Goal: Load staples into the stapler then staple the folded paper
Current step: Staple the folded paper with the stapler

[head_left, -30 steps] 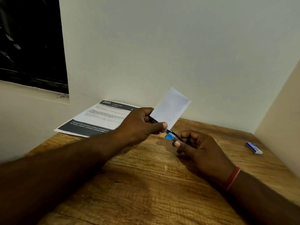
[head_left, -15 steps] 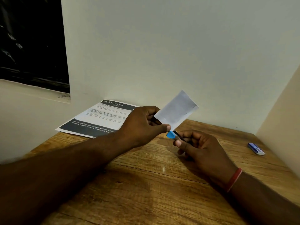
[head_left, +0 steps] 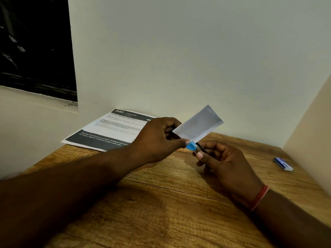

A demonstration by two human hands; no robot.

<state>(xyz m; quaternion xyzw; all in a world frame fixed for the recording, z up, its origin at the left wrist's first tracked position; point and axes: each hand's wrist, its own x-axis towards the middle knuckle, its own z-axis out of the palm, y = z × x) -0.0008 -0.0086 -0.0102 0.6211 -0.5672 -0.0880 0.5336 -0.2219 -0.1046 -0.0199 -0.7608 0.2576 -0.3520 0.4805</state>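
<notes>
Hands meet mid-frame, held above the brown wood-grain desk (head_left: pixel 161 203). Left hand (head_left: pixel 157 140) pinches the small folded white paper (head_left: pixel 198 125) at its lower left corner, thumb and fingers clamped on it, paper tilted up to the right. Right hand (head_left: pixel 222 163) curled tight around the small metal stapler with blue plastic tip (head_left: pixel 194 147); most of the body is hidden in the fist. Blue tip sits right at the paper's lower edge, touching or nearly so; whether the edge is inside the mouth cannot be told. Short dark marks on the paper near that edge, maybe staples, too small to say. Blue-and-white staple box (head_left: pixel 283 164) lies at right on desk, well apart. Printed sheet with dark header (head_left: pixel 111 130) at rear left.

Risks, judged: paper held by one corner could swivel or slip when squeezed; shallow insertion means the staple catches only the edge or misses; left thumb close to the tip could get nipped.
</notes>
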